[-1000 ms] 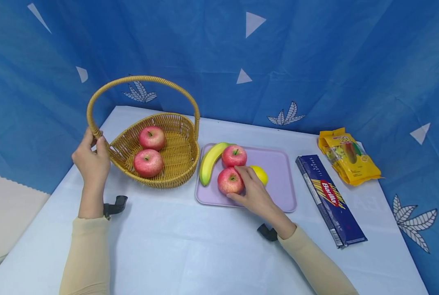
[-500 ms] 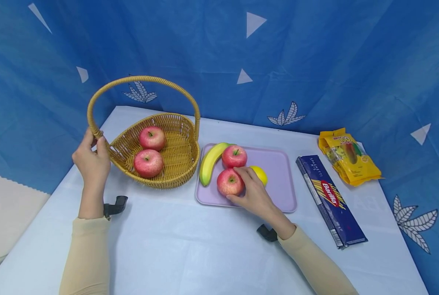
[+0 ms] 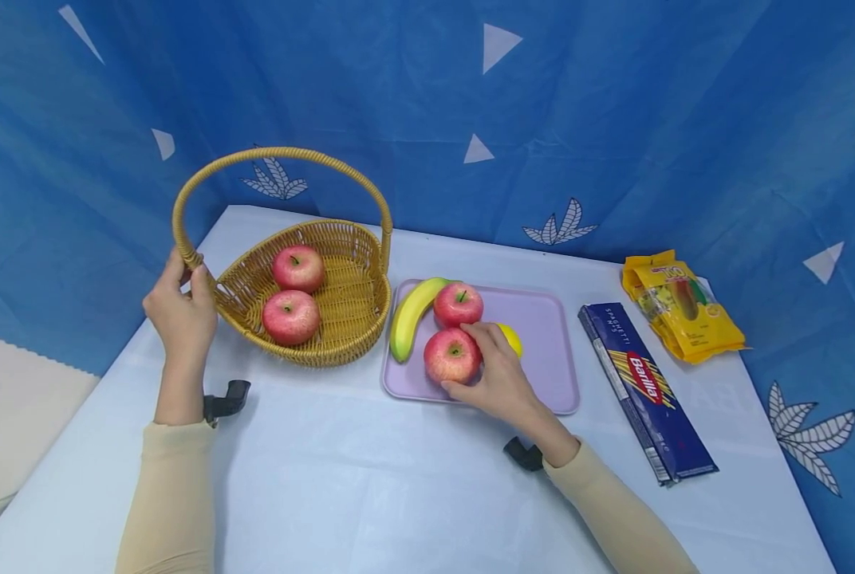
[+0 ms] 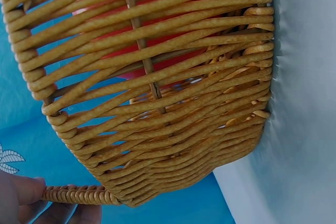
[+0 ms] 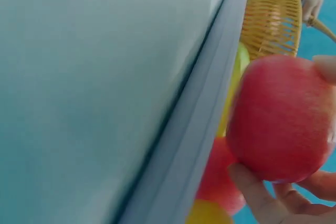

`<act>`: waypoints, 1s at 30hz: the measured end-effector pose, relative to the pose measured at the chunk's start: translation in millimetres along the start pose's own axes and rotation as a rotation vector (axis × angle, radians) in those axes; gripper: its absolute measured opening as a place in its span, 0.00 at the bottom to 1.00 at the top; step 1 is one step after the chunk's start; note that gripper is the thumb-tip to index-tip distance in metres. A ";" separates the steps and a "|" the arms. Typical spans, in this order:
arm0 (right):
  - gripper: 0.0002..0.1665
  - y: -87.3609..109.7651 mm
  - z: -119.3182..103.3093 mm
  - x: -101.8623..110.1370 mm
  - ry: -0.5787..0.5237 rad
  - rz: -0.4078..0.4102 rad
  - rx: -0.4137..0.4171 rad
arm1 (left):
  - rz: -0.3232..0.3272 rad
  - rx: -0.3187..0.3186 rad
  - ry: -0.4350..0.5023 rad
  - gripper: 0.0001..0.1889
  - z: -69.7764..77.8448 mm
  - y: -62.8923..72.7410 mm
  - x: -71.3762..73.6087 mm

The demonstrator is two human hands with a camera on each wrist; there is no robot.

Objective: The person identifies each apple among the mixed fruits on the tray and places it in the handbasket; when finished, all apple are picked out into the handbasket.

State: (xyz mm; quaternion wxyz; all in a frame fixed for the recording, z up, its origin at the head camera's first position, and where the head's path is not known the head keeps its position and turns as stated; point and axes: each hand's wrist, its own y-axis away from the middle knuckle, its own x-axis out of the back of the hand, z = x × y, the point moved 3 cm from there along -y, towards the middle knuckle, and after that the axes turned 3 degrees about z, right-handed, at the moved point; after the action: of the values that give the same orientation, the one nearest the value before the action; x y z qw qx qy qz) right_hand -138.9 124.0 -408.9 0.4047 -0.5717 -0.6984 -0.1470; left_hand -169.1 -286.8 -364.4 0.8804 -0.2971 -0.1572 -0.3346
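My left hand (image 3: 183, 311) pinches the lower left end of the handle of a wicker basket (image 3: 348, 299). Two apples lie inside: a rear apple (image 3: 298, 269) and a front apple (image 3: 291, 317). Over the front of a lilac tray (image 3: 542, 351), my right hand (image 3: 495, 373) grips another apple (image 3: 451, 356) between thumb and fingers. In the right wrist view this held apple (image 5: 283, 119) shows raised above the tray's rim. Behind it on the tray sit a further apple (image 3: 459, 304), a banana (image 3: 415, 319) along the left side, and a yellow round fruit (image 3: 511, 339) partly hidden by my right hand.
Right of the tray lies a blue spaghetti box (image 3: 646, 391), slanting across the white table (image 3: 370, 478). A yellow snack bag (image 3: 682, 307) rests behind it near the table's right edge. A blue curtain (image 3: 413, 96) hangs behind the table.
The apple in my right hand has risen slightly from the tray and looks a little larger. My left hand keeps its hold on the basket handle.
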 end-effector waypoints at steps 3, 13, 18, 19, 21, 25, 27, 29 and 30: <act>0.48 1.5 -2.8 6.0 -0.031 0.035 0.026 | -0.001 -0.002 0.001 0.19 0.5 0.6 -1.0; 0.49 -8.1 -31.8 27.8 -0.194 0.130 0.187 | 0.004 0.002 -0.005 0.19 0.0 0.2 -0.5; 0.49 -20.2 -55.5 35.1 -0.195 0.157 0.265 | 0.008 0.002 -0.005 0.19 -0.9 -0.3 0.2; 0.49 -23.0 -60.3 35.7 -0.197 0.158 0.274 | 0.010 0.000 -0.005 0.18 -1.0 -0.4 0.2; 0.48 -29.0 -68.7 34.9 -0.213 0.154 0.278 | 0.011 -0.002 -0.007 0.18 -1.3 -0.8 0.3; 0.46 -40.6 -84.3 29.5 -0.238 0.139 0.246 | 0.012 -0.003 -0.007 0.18 -2.1 -1.0 0.1; 0.46 -46.7 -91.0 25.1 -0.238 0.133 0.235 | 0.011 0.000 -0.007 0.18 -2.2 -1.0 0.0; 0.46 -53.2 -97.0 19.9 -0.241 0.131 0.236 | 0.011 0.002 -0.009 0.18 -1.8 -1.1 0.1; 0.46 -56.3 -99.9 17.2 -0.247 0.130 0.235 | 0.011 0.001 -0.008 0.18 -1.5 -1.2 0.1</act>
State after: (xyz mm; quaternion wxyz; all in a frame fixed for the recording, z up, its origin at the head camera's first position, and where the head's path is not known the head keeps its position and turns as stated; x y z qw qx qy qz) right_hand -151.2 51.9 -318.9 0.3888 -0.5780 -0.7167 0.0336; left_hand -169.7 -288.5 -365.0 0.8817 -0.2990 -0.1591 -0.3284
